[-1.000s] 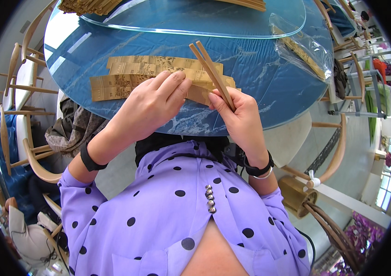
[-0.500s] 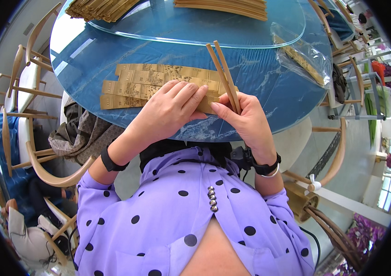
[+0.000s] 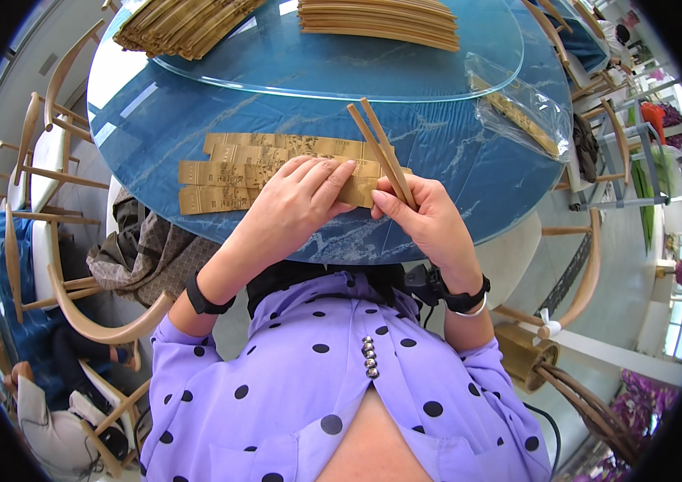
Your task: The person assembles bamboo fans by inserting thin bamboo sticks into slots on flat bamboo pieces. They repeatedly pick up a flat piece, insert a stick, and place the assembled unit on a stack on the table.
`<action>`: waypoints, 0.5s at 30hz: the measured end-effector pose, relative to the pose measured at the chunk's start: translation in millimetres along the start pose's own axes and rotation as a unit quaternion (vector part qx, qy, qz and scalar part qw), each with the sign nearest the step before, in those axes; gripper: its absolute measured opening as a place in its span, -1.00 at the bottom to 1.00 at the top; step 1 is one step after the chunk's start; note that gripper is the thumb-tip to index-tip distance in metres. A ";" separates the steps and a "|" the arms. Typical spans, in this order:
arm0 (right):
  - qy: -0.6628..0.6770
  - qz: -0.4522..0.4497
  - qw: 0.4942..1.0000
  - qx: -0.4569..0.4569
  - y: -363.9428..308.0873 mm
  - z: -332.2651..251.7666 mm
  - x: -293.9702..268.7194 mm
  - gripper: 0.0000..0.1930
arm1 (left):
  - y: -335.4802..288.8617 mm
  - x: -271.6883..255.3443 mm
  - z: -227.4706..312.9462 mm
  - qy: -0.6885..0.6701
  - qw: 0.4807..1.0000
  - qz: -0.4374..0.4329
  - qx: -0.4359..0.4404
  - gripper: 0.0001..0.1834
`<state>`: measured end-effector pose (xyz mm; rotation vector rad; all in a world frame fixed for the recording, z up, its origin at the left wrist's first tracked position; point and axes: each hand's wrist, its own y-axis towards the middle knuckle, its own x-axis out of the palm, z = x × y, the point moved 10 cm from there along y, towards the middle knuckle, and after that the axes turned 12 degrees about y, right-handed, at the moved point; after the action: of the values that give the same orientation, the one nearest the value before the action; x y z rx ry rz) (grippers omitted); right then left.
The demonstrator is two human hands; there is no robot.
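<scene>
Several flat gold-brown paper chopstick sleeves (image 3: 216, 173) lie overlapped in rows on the blue marbled table, with dark printing on them. My left hand (image 3: 297, 199) rests over their right part, its fingers together and curled onto one paper sleeve (image 3: 357, 193). In my right hand (image 3: 431, 215) is a pair of wooden chopsticks (image 3: 381, 151), tilted up and to the left. The thumb and fingers of that hand also touch the right end of the same sleeve. The sleeve's opening is too small to make out, and my left hand hides part of the rows.
A glass turntable (image 3: 277, 90) covers the table's far part. On it are a fanned pile of gold sleeves (image 3: 184, 28) and a stack of chopsticks (image 3: 377, 24). A clear plastic bag (image 3: 530, 112) with a long gold packet lies at right. Wooden chairs (image 3: 104, 309) surround the table.
The whole view has shifted slightly, so the table sits lower in the picture. Both hands keep nearly the same hold, with the chopsticks still in my right hand.
</scene>
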<state>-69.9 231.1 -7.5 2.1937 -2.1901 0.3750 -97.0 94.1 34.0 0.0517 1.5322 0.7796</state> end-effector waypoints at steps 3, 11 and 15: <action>0.041 -0.014 0.999 0.014 2.0 -1.4 3.8 -0.82 | 3.4 -5.2 2.7 0.005 1.000 0.003 0.011 -0.39; -0.002 0.015 0.999 0.031 11.1 -0.2 -3.0 -0.80 | 5.1 -5.7 -0.8 -0.013 1.000 0.004 0.003 -0.45; -0.067 0.031 0.997 0.010 15.4 -2.8 -3.0 -0.76 | 6.6 -8.6 -4.3 -0.013 1.000 0.014 0.001 -0.47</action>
<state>-85.5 234.3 -7.7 2.2266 -2.3364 0.2598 -102.4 93.1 44.3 0.0841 1.5097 0.7969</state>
